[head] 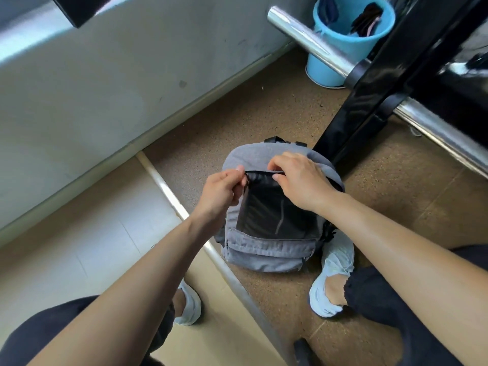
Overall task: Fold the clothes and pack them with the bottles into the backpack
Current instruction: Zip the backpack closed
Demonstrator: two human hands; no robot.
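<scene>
Shoes first, since they're nearest. The right shoe [335,262] is tucked against the backpack [264,249] at its near right corner. The left shoe [190,305] sits well off to the backpack's near left, across the metal strip [163,186] in the floor that runs along its left edge.

The backpack lies on the floor with its front pocket toward me and the main mouth pulled open, so the black lining shows. I can't see anything inside, and there are no clothes or bottles anywhere in view.

The left hand [221,190] has a tight pinch grip on the left corner of the mouth. It could be the zip pull or just the black edge, can't tell which. The right hand [298,180] has its fingers curled over the far rim with the thumb at the edge, so that grip is closed on fabric too.

What I'd worry about:
- **Mouth flopping shut:** the backpack is soft and the two hands look like all that's holding it open. Drop one to fetch stuff and it probably closes.
- **Zip snagging:** if that pinch is on the zip, a crooked yank could bite the lining.
- **Rocking:** if the left side sits on the strip (can't tell), bottles might make it rock.
- **No room behind:** the black frame leg [351,122] is right behind the backpack, so there's little space to tip it back.

The blue bucket [351,43] is well beyond that, by the wall [105,88], no bother.
</scene>
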